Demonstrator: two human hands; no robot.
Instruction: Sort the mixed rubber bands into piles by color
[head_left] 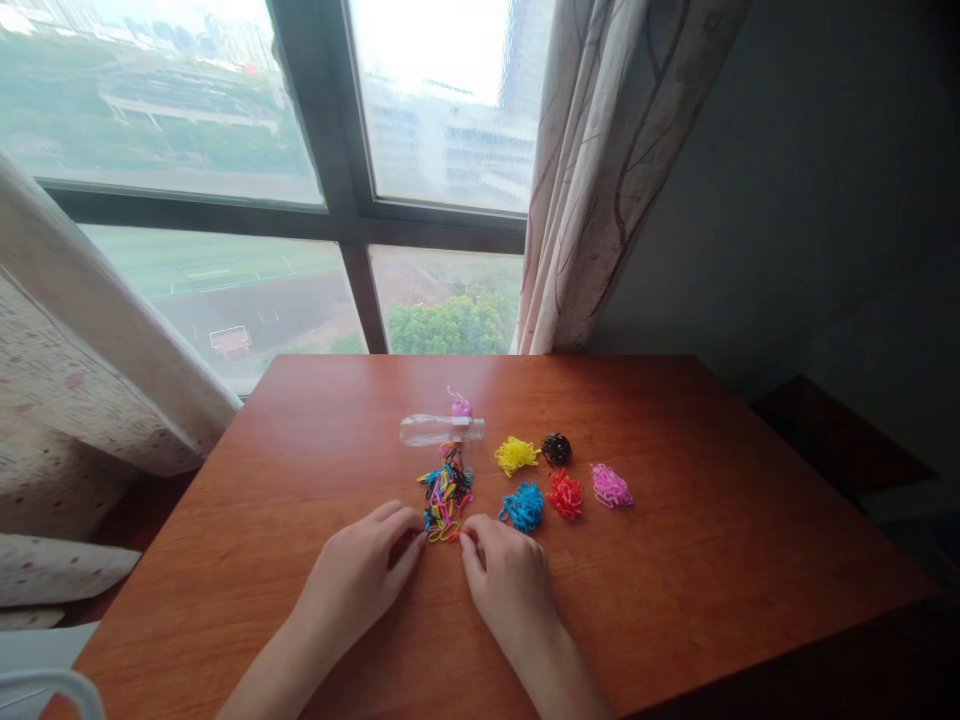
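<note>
A mixed heap of small coloured rubber bands (447,490) lies near the middle of the wooden table (675,560). My left hand (360,578) and my right hand (504,572) rest on the table at the heap's near end, fingertips pinched together around an orange band (444,534). To the right lie sorted little piles: yellow (515,455), black (556,449), blue (523,506), red (565,493) and pink (610,486). Behind the heap a clear plastic bottle (441,429) lies on its side, with a pink cap (460,405) beside it.
A large window (330,180) stands behind the table, with patterned curtains at the right (600,180) and left (90,340). A dark wall (810,220) closes the right side. A white curved object (52,690) shows at the bottom left corner.
</note>
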